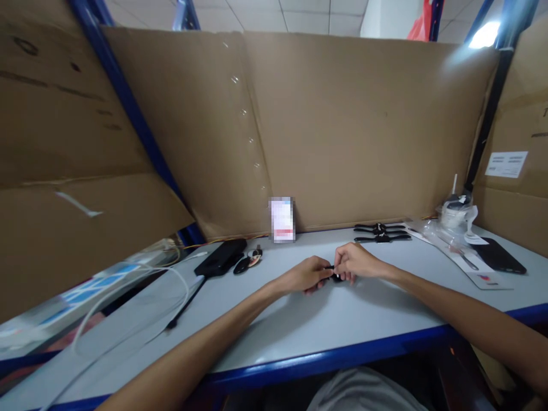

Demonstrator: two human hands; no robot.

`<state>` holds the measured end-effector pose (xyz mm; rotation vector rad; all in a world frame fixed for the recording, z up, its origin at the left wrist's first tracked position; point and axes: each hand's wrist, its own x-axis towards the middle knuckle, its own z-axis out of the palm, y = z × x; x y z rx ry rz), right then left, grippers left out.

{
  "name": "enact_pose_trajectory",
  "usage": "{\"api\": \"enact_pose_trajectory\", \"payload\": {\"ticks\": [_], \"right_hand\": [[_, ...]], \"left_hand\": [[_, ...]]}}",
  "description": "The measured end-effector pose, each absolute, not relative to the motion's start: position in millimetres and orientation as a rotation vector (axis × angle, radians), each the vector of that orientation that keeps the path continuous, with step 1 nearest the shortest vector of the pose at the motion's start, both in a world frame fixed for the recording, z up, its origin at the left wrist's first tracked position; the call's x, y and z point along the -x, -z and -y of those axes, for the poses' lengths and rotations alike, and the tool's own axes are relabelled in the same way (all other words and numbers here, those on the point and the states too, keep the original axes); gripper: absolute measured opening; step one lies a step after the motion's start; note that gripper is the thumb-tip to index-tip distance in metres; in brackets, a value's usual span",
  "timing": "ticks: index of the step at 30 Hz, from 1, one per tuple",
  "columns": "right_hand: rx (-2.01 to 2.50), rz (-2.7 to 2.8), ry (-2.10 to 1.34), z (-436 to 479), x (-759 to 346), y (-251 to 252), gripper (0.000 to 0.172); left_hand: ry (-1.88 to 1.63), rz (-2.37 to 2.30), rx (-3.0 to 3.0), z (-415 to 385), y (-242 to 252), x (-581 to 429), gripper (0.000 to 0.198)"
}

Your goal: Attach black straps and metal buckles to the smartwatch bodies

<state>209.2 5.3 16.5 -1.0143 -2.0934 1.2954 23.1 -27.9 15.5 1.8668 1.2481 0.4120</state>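
One black box point(221, 257) lies at nine o'clock on the pale tabletop point(274, 337), the dial centred on its middle; a dark oval fob point(242, 265) sits just beside it. Upright, a blurred screen point(282, 220) stands between ten and eleven. At the centre, the left hand point(314, 275) pinches a small black item point(338, 278) — partly hidden by fingers — and the right hand point(353, 262) grips it too. Black watch-like pieces point(382, 233) lie at two o'clock; a flat package point(479, 275) and dark phone point(502, 256) at three.
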Motion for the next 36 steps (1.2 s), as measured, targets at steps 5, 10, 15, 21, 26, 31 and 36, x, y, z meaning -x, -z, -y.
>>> {"api": "enact_pose_trajectory", "payload": {"ticks": [5, 10, 15, 21, 26, 31, 36], "right_hand": [[1.030, 2.105, -1.186, -7.3, -208.5, -8.4, 0.012], [0.995, 2.173, -1.066, -6.8, -209.6, -6.3, 0.012], [0.948, 2.250, -1.021, -7.5, -212.6, -8.5, 0.010], [0.905, 2.362, -1.116, -9.7, -219.2, -17.3, 0.011], [0.877, 2.560, -0.766, 1.3, -222.3, -32.3, 0.008], [0.778, 2.685, -0.285, 11.6, -221.8, -39.7, 0.009], [0.719, 2.721, -0.113, 13.3, -222.7, -37.8, 0.012]], "left_hand": [[-0.486, -1.402, -2.137, 26.7, -9.0, -25.0, 0.020], [-0.504, -1.398, -2.368, 23.4, -4.6, -22.9, 0.016], [-0.516, -1.416, -2.388, 18.7, -0.2, -20.3, 0.019], [-0.538, -1.412, -2.345, 19.2, -0.6, -19.8, 0.021], [-0.583, -1.354, -2.213, 19.2, -4.1, -20.1, 0.022], [-0.573, -1.284, -1.938, 17.2, -5.6, -19.6, 0.025], [-0.587, -1.189, -1.801, 13.6, -6.9, -16.0, 0.030]]}}
